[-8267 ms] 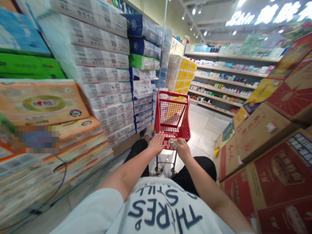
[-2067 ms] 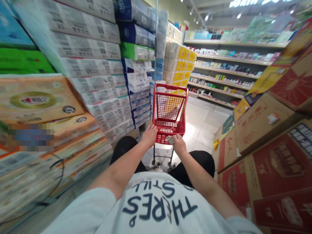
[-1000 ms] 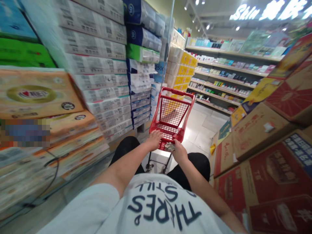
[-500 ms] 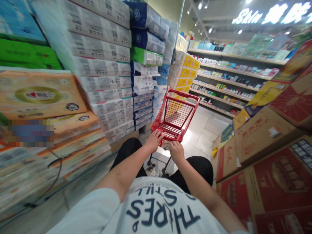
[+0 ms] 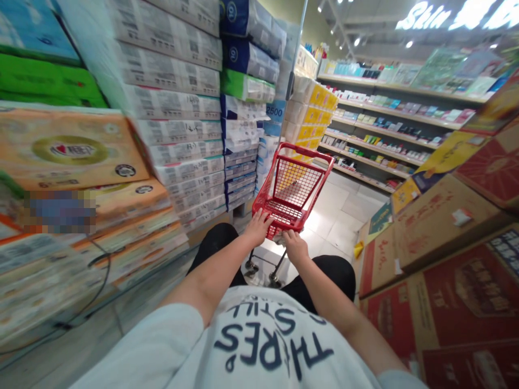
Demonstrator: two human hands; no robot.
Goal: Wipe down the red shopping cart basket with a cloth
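Observation:
In front of my knees stands a red shopping cart [image 5: 295,183] with a plastic mesh basket. My left hand [image 5: 258,228] rests on the left part of its near edge, fingers stretched and slightly apart. Beside it, my right hand [image 5: 295,246] is closed at the same edge, gripping a crumpled greyish cloth [image 5: 279,237] that presses against the red plastic. Most of the cloth is hidden by the fingers. Below the basket, the cart's thin metal legs and wheels [image 5: 275,279] show between my knees.
To the left rise tall stacks of wrapped tissue packs [image 5: 174,102], with orange packs [image 5: 73,146] nearer and a black cable [image 5: 106,273]. Cardboard cartons [image 5: 441,216] line the right. Shelves of small boxed goods [image 5: 381,121] stand ahead beyond a tiled floor [image 5: 343,216].
The view has shifted slightly. My right hand and the cloth have moved a little up the near edge of the cart; my left hand stays on the rim.

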